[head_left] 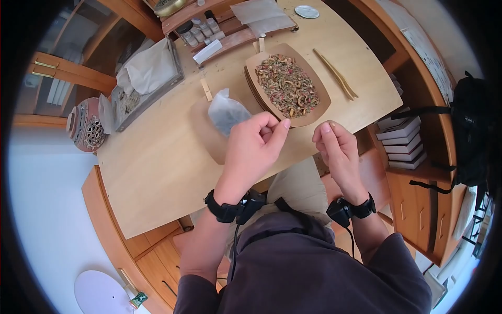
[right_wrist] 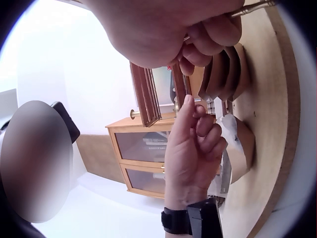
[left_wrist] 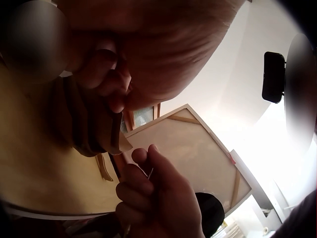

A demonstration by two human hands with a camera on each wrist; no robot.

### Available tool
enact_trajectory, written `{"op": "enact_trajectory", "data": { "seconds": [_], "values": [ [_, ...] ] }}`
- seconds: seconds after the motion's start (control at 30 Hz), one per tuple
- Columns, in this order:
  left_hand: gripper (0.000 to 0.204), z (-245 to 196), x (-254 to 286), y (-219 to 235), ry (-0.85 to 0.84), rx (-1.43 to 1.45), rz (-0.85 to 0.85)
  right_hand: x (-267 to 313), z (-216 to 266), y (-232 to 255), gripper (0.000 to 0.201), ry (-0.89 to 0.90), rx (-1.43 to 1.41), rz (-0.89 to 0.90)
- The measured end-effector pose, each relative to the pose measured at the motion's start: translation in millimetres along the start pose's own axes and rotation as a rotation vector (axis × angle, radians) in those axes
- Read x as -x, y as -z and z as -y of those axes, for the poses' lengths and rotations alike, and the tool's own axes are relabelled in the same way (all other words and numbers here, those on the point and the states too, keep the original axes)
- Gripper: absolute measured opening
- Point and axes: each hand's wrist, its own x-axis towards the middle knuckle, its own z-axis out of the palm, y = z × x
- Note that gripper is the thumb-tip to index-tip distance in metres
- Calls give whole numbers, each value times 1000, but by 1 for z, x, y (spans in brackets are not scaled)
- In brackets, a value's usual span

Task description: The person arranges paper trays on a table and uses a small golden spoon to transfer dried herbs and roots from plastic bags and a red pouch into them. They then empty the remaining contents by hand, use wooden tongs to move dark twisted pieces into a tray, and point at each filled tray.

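Note:
Both hands are held near each other before the table's front edge. My left hand (head_left: 251, 149) has its fingers curled and its thumb close to the index finger; nothing shows between them. My right hand (head_left: 337, 154) grips a thin brass-coloured rod (right_wrist: 255, 7) with a knobbed end, which sticks out past the curled fingers in the right wrist view. Just beyond the left fingertips is a stack of brown paper trays (head_left: 325, 107), the top one filled with a dried herb mix (head_left: 287, 86). A clear bag (head_left: 227, 112) lies in another brown tray (head_left: 201, 123), left of the stack.
Wooden tongs (head_left: 337, 76) lie right of the stack. Clothespins (head_left: 206, 90) grip the trays' far edges. At the back are a small wooden shelf (head_left: 235, 42) with little bottles and a round silvery lid (head_left: 307, 11). A metal tray (head_left: 175, 63) and a patterned pot (head_left: 86, 125) stand left.

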Motion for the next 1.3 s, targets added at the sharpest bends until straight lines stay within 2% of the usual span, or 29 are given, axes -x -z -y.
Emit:
{"op": "enact_trajectory", "data": {
  "seconds": [0.07, 0.17, 0.37, 0.4, 0.47, 0.57, 0.67, 0.77, 0.87, 1.03, 1.17, 1.3],
  "values": [
    [27, 5, 11, 8, -19, 17, 16, 3, 4, 0, 38, -13, -1, 27],
    [23, 23, 30, 24, 79, 98, -67, 6, 10, 2, 39, -27, 17, 55],
    [25, 51, 52, 67, 86, 40, -386, 13, 5, -14, 39, 24, 80, 115],
    [25, 56, 54, 72, 82, 10, -397, 14, 1, -19, 38, 31, 96, 123],
    [25, 65, 57, 79, 70, -48, -419, 16, -3, -28, 37, 23, 141, 165],
    [23, 82, 57, 80, 162, -164, -393, 18, -6, -39, 35, 5, 213, 243],
    [19, 90, 55, 76, 210, 7, -346, 19, 4, -51, 34, 23, 309, 282],
    [15, 90, 58, 77, 186, 53, -343, 19, 8, -61, 31, 55, 382, 301],
    [14, 98, 66, 83, 134, 64, -385, 18, 8, -70, 28, 72, 419, 321],
    [14, 105, 104, 102, 204, 88, -389, 11, 7, -95, 27, 67, 479, 313],
    [12, 111, 132, 108, 232, 107, -439, 2, 14, -126, 29, 145, 604, 348],
    [10, 110, 145, 109, 192, 115, -441, -9, 3, -155, 27, 184, 684, 391]
  ]
}}
